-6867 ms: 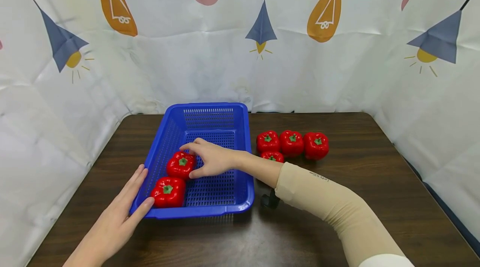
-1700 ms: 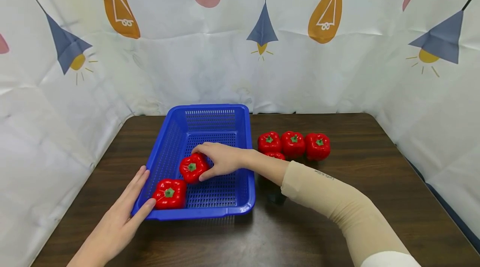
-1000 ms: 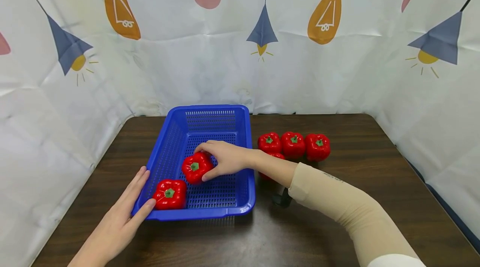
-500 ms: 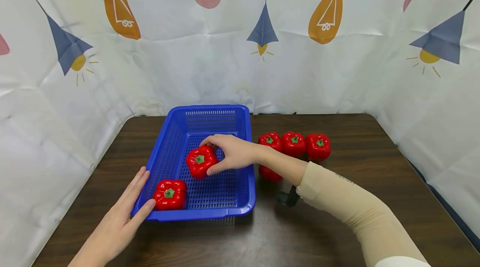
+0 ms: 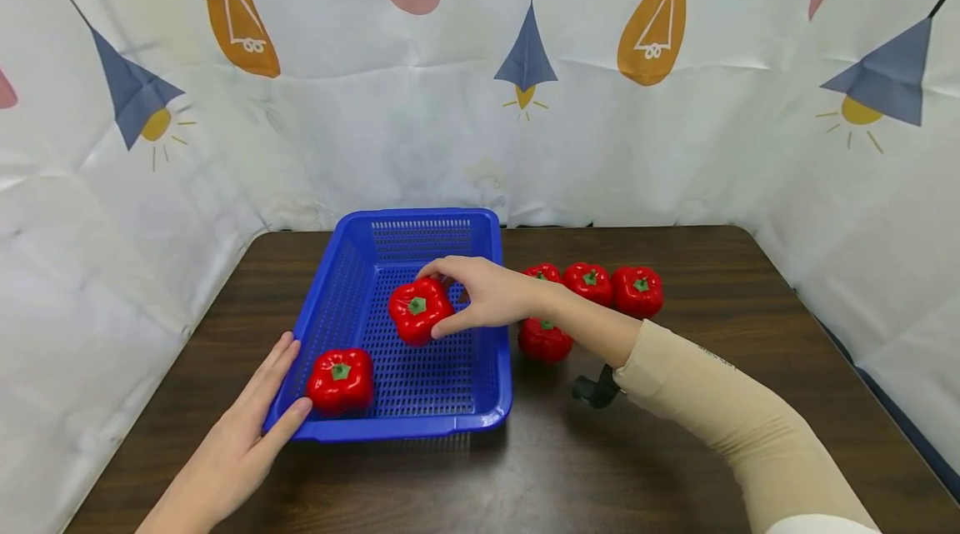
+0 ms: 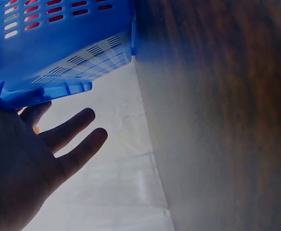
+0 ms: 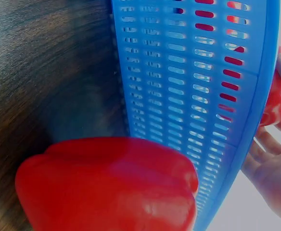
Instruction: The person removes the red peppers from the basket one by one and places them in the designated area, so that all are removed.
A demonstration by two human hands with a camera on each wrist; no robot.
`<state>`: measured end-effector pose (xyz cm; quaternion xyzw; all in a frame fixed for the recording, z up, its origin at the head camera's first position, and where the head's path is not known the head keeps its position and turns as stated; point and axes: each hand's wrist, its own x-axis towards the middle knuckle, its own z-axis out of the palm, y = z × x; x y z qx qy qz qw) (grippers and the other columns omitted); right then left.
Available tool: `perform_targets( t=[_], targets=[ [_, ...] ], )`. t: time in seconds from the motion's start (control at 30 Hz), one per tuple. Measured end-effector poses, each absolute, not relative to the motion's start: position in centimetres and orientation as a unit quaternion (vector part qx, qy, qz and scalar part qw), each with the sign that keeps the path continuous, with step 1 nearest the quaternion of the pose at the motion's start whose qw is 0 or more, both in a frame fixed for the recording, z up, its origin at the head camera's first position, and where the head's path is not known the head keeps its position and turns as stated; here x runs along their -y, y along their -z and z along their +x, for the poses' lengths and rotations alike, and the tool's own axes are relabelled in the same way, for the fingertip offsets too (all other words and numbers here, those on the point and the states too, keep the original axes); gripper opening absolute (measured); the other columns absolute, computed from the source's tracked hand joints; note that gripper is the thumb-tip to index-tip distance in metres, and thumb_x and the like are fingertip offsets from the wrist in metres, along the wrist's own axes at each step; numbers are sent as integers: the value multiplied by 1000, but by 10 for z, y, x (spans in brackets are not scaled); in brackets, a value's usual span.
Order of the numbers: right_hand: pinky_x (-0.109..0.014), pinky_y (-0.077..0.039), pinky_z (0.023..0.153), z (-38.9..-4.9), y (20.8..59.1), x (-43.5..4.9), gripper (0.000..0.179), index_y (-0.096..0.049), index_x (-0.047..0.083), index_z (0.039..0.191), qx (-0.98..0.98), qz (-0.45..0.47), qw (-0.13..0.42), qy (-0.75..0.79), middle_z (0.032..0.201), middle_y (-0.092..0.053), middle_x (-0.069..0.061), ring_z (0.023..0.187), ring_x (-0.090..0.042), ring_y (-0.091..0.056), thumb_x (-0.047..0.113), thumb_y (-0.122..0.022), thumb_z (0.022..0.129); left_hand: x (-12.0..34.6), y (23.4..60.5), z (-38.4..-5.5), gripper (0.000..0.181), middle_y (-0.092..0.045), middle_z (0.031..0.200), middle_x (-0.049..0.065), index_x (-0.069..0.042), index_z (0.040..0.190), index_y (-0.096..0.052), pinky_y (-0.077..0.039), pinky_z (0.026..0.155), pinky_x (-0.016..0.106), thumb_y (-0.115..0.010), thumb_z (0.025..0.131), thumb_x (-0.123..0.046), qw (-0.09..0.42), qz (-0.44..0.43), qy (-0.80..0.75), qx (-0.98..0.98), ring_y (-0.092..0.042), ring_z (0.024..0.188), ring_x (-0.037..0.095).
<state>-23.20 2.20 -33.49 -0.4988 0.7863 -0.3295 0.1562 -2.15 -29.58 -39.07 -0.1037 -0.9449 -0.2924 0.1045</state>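
Note:
My right hand (image 5: pixel 487 292) grips a red bell pepper (image 5: pixel 418 311) between thumb and fingers, held over the middle of a blue perforated basket (image 5: pixel 401 427). In the right wrist view that hand (image 7: pixel 273 175) shows past the basket wall (image 7: pixel 179 72), with part of the held pepper (image 7: pixel 277 103) behind the rim. A second bell pepper (image 5: pixel 341 381) sits in the basket's near left corner. My left hand (image 5: pixel 236 434) rests with straight fingers against the basket's left rim; the left wrist view shows this hand (image 6: pixel 44 154) with fingers extended beneath the rim.
Right of the basket, several red bell peppers stand on the dark wooden table (image 5: pixel 600 476): a row at the back, including one pepper (image 5: pixel 637 291), and a nearer one (image 5: pixel 545 341) partly behind the right forearm. A patterned white cloth (image 5: pixel 420 142) hangs behind the table.
My right hand has lifted the bell pepper from beside the corner one and moved it right and away from me. The left hand keeps its place at the rim.

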Motion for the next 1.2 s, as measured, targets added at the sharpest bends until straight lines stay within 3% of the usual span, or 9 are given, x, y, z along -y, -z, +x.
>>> perform_targets(
  t=[0.37,0.77,1.2],
  targets=[
    [-33,-58,85,-227,326,-36,67,-53,14,142,-782,-504,146,337,130,-59,5,115,-9,-55,38,-83,87,296,392,-21,75,-16,171,0,-21,165,-24,-9,107,2,-64,102,-21,109,-107,293,944,-12,153,3],
    [-41,-59,88,-227,316,-57,66,-53,14,141,-769,-494,135,383,131,-58,6,116,-13,-58,34,-85,87,295,391,-20,74,-16,171,1,-21,165,-24,-9,107,2,-64,103,-21,108,-106,292,944,-14,154,9],
    [-39,-60,82,-223,304,-84,69,-52,16,144,-783,-466,108,397,130,-59,6,115,-14,-60,33,-85,86,296,391,-20,75,-15,171,-1,-23,166,-22,-9,106,2,-63,103,-23,102,-101,288,947,-15,155,13]
  ],
)
